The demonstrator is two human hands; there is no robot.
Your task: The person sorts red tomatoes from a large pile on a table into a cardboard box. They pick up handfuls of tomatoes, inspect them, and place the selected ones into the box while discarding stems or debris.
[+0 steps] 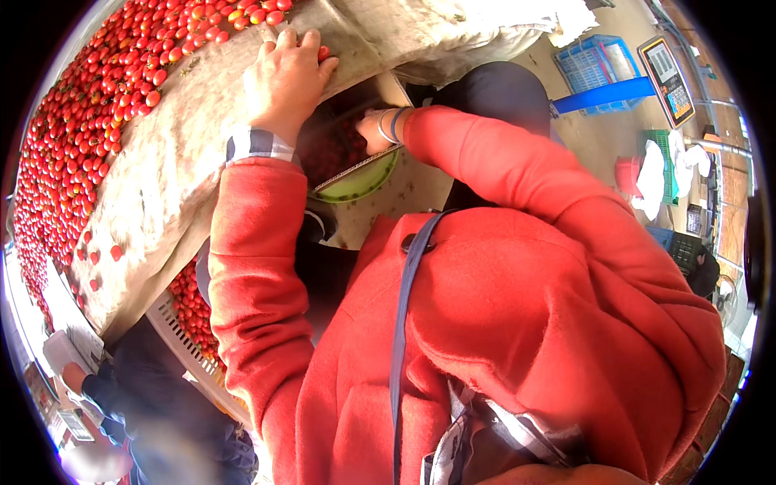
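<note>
My left hand (285, 82) rests palm down at the edge of a stained, light-coloured cloth (173, 142). One red cherry tomato (324, 53) shows between its thumb and index finger; the other fingers curl over out of sight. Beyond it, a large heap of cherry tomatoes (85, 133) spreads over the cloth. My right hand (374, 130), with a bangle and a dark band at the wrist, reaches down into a cardboard box (395, 91). Shaded red tomatoes (332, 145) lie inside the box. What the right fingertips do is hidden.
Under the box sits a green round basin (357, 182). A pale slatted crate (188, 354) of tomatoes stands at lower left, beside another person (163, 388) in dark clothing. To the right are a scale display (667, 79), a blue crate (597, 66) and a red bucket (627, 176).
</note>
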